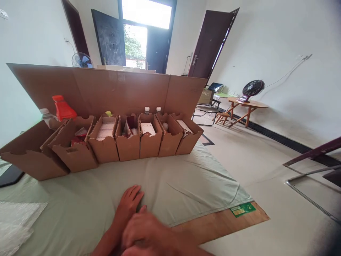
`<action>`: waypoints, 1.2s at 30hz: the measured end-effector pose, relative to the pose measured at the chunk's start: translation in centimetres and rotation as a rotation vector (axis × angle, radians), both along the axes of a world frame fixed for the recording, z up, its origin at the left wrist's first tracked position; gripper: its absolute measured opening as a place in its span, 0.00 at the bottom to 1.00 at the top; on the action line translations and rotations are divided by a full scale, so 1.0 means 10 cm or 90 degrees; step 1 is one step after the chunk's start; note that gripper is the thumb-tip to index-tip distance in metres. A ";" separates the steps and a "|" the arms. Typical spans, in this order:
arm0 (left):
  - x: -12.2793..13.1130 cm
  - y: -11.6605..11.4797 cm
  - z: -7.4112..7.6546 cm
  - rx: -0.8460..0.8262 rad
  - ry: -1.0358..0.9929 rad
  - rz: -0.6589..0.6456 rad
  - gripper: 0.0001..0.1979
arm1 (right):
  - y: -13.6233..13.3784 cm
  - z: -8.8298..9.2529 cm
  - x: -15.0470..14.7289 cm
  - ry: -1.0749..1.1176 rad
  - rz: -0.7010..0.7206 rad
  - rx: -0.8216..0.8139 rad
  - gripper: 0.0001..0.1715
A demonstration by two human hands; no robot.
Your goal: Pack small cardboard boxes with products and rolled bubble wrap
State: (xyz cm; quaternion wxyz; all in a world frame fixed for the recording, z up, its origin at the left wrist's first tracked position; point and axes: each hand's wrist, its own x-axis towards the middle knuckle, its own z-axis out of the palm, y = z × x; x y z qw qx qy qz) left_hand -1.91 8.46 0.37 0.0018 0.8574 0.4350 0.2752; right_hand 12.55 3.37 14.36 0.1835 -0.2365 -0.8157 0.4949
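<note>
My left hand (129, 202) rests on the pale green cloth (186, 185) near the front, its fingers stretched out and nothing in them. Crossed over the left wrist, my right hand (144, 227) has curled, blurred fingers; whether it holds anything cannot be made out. Beyond both hands stands a row of several open cardboard bins (129, 147). Red packets (78, 142) lie in one bin, and white boxes (147, 128) show in others. A red bottle (64, 108) and a clear bottle (46, 115) stick up at the left.
Behind the bins rises a tall cardboard panel (119, 87). Bubble wrap (18, 224) lies at the left front, below a dark flat object (10, 176). A wooden board (218, 224) shows past the cloth. Right of the table are a folding chair (205, 110) and a fan (253, 88).
</note>
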 end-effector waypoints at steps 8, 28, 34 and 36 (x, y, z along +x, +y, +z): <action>-0.01 -0.22 -0.06 0.109 0.027 -0.021 0.21 | 1.16 0.64 2.24 -0.286 -0.667 0.455 0.10; 0.00 -0.07 0.06 0.233 0.045 -0.054 0.16 | 1.53 1.03 2.47 -0.735 -0.431 0.471 0.13; -0.01 -0.09 0.07 0.201 0.026 -0.054 0.17 | 1.06 1.29 1.84 -0.773 -0.301 0.353 0.08; -0.03 -0.08 0.03 0.189 0.006 -0.063 0.16 | 1.00 1.35 1.56 -0.745 -0.274 0.340 0.09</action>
